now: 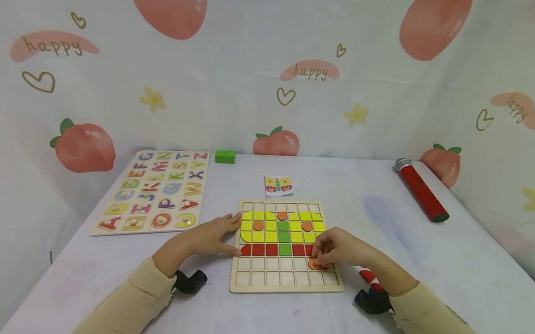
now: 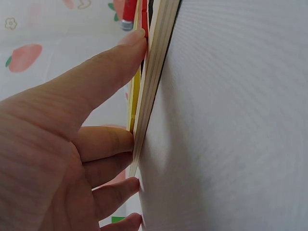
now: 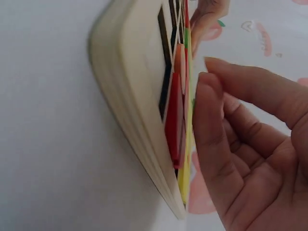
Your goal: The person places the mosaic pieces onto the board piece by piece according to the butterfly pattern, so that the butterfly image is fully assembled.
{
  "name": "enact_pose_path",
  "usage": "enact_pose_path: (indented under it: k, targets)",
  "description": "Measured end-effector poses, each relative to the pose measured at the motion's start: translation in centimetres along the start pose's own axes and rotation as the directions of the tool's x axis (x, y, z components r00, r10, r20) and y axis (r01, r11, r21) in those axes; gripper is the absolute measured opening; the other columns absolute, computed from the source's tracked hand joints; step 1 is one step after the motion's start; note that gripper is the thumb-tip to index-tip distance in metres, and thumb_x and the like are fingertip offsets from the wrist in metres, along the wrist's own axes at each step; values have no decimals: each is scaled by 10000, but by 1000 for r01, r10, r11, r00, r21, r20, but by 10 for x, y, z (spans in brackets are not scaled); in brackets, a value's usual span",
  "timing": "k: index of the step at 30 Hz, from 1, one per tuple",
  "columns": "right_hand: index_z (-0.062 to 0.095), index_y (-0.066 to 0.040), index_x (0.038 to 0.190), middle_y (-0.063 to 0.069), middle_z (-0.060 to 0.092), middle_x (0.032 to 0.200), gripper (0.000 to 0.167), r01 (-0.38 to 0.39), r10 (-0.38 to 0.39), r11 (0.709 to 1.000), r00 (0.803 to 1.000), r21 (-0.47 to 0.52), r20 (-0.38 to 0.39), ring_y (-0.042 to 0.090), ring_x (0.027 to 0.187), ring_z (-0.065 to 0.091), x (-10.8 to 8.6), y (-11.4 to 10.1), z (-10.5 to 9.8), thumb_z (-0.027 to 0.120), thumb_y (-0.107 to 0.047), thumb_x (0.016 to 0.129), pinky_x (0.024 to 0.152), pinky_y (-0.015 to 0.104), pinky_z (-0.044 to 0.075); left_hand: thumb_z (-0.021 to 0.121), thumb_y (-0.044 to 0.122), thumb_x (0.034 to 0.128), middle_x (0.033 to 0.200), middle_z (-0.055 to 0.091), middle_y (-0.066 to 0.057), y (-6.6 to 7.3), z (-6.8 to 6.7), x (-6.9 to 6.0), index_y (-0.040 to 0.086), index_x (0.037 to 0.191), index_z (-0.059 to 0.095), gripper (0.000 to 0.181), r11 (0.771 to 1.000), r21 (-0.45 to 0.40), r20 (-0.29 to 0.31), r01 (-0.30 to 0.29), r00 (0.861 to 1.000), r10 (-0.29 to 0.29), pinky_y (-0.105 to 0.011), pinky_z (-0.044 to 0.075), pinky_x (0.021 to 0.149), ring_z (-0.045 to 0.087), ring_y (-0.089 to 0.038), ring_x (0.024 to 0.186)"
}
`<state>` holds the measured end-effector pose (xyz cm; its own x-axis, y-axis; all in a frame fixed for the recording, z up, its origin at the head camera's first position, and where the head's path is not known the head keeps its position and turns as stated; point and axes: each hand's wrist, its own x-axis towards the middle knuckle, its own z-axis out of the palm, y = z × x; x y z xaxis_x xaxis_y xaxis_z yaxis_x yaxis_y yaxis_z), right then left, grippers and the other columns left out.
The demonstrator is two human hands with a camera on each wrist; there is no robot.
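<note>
A square wooden grid board [image 1: 271, 288] carries a pattern of yellow pieces [image 1: 252, 237], red pieces [image 1: 259, 250], green squares [image 1: 284, 237] and orange discs [image 1: 258, 226]. Along its left edge rests my left hand [image 1: 210, 239], thumb [image 2: 137, 37] and fingertips touching the rim. Over the lower right part of the grid is my right hand [image 1: 341, 248], its bent thumb and forefinger close together at an orange disc [image 1: 313, 264]. That disc lies on the board in the right wrist view, with nothing visible between the fingertips. Beside it sits a red piece [image 3: 175, 130], partly hidden by the hand in the head view.
A small picture card [image 1: 278, 185] with a butterfly pattern lies behind the board. To the left is an alphabet puzzle board [image 1: 155, 190], with a green block [image 1: 225, 157] near its far corner. A red microphone [image 1: 422, 191] lies at the right.
</note>
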<state>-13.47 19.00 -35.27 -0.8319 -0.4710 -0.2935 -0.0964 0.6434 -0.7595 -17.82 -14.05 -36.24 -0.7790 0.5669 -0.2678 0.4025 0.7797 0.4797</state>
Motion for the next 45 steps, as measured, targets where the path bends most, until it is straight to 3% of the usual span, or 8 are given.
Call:
enact_pose_path:
  k: [6,13,21,27,34,40,45]
  targets:
    - [650,-22,889,24,610,757,204,-13,15,999,999,45,-44,166,700,547,-18,3,-12,735,-179,790,615,235,490,702,486,773,1561,190,-44,0,0,0,75,1449,318,879,1000,-2,4,-1,1000,1,-502,181,1154,134,-312,1445]
    - [645,23,936,54,592,783,240,-36,40,998,995,50,-91,155,691,542,-45,17,-27,722,-162,802,607,221,514,698,495,772,1562,187,-30,0,0,-1,90,1453,309,882,1000,8,8,10,1000,-10,-495,179,1156,130,-303,1447]
    - [642,3,984,49,626,834,287,-166,173,983,979,77,-105,173,729,567,-70,37,-32,722,-207,805,618,237,534,694,500,774,1563,185,-46,0,-3,-1,84,1457,303,890,1000,2,6,6,1000,-6,-505,183,1152,134,-320,1443]
    - [650,16,1016,45,644,848,334,-202,210,975,974,97,-79,162,740,578,-90,54,-34,717,-240,812,617,241,522,696,489,776,1563,185,-51,1,-3,-1,76,1455,306,885,1000,-6,8,-1,1000,1,-505,182,1152,134,-326,1442]
    - [646,25,988,44,612,811,328,-197,203,976,978,93,-58,125,705,534,-104,67,-29,729,-232,801,593,203,485,695,493,775,1562,186,-52,1,-3,-1,78,1454,307,885,1000,6,10,-3,1000,3,-499,187,1153,134,-320,1443]
    - [631,23,961,45,537,774,301,-128,131,990,990,61,-46,73,651,496,-105,71,-27,744,-189,781,562,189,443,699,486,775,1562,188,-57,1,-2,0,69,1451,312,883,1000,0,9,-8,1000,8,-502,183,1153,133,-323,1443]
    - [608,8,935,27,525,766,333,-115,116,992,993,57,-27,60,643,488,-104,72,-27,758,-234,764,553,187,435,699,489,774,1561,191,-54,0,-1,0,69,1449,316,882,1000,-2,9,-9,1000,9,-501,185,1153,136,-320,1443]
